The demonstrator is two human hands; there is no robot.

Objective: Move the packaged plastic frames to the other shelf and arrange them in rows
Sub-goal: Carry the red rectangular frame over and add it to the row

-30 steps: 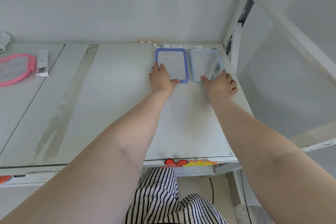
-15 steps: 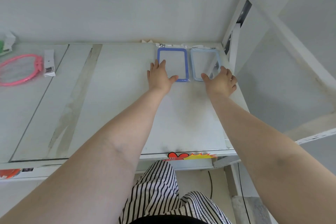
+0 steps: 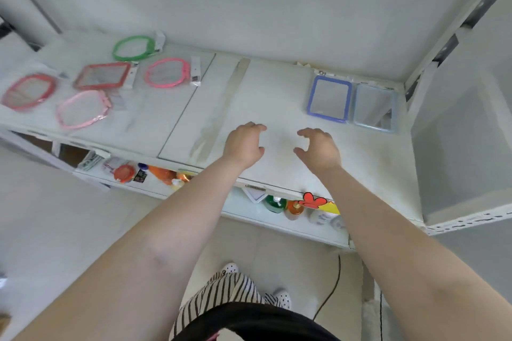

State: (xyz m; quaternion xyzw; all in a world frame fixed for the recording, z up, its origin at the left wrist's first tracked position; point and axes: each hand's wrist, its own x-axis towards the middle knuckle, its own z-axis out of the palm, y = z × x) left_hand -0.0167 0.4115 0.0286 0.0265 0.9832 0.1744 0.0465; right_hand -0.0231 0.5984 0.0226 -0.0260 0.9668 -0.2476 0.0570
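A blue rectangular frame [image 3: 329,99] and a pale blue rectangular frame [image 3: 374,110] lie side by side at the back right of the white shelf [image 3: 277,91]. On the left part of the shelf lie several packaged frames: a green oval [image 3: 134,48], a pink oval [image 3: 168,72], a dark red rectangle [image 3: 102,75], a red oval [image 3: 28,92] and a light pink one [image 3: 82,109]. My left hand [image 3: 243,144] and my right hand [image 3: 318,148] hover over the shelf's middle, fingers curled apart, holding nothing.
A lower shelf [image 3: 249,216] below the front edge carries bottles and small goods. A white upright post [image 3: 415,86] and a side panel [image 3: 460,147] close the right end. A dark cable [image 3: 332,285] hangs down to the floor.
Both hands have let go of the two blue frames and pulled back toward me. My view has swung left and down, bringing the coloured frames on the left into sight.
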